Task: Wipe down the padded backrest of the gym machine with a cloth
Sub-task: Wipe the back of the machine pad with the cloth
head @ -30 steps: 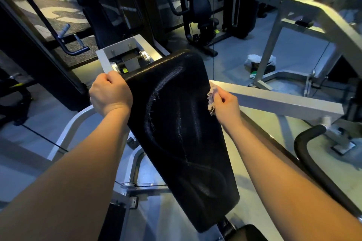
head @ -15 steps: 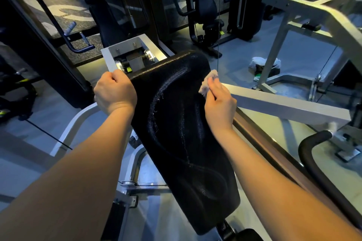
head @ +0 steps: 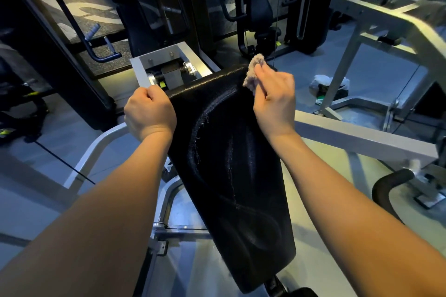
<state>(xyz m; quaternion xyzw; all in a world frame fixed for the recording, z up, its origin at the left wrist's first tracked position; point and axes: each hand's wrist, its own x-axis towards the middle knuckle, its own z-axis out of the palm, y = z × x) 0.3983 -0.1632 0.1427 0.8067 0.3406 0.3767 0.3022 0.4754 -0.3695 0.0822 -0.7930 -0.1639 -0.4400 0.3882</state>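
The padded backrest (head: pixel 229 164) was seen in the middle of the view, a long black pad sloping from the metal bracket (head: pixel 169 65) at its top down towards the lower edge of the picture. The cloth (head: pixel 253 72), a small pale bunched rag, was held at the pad's upper right corner by the right hand (head: pixel 275 99), whose fingers were curled round it. The left hand (head: pixel 149 113) was closed over the upper left edge of the pad, the fingers wrapped round the rim, apparently to steady it.

The wiping was judged to be under way at the top edge. Faint curved streaks (head: pixel 200 142) and a thin pale line were visible down the face of the pad. These could be taken for damp trails left by the cloth, though worn stitching or creases could not be ruled out. No part could therefore be called finished with confidence, and the long middle and lower stretches were thought likely to need passes.

Much was left unclear by the dim light. Whether the cloth was pressed flat on the corner or only touched it could not be told. The left fingertips were hidden behind the rim. The back and sides of the pad were not shown, and its lower end merged into shadow.
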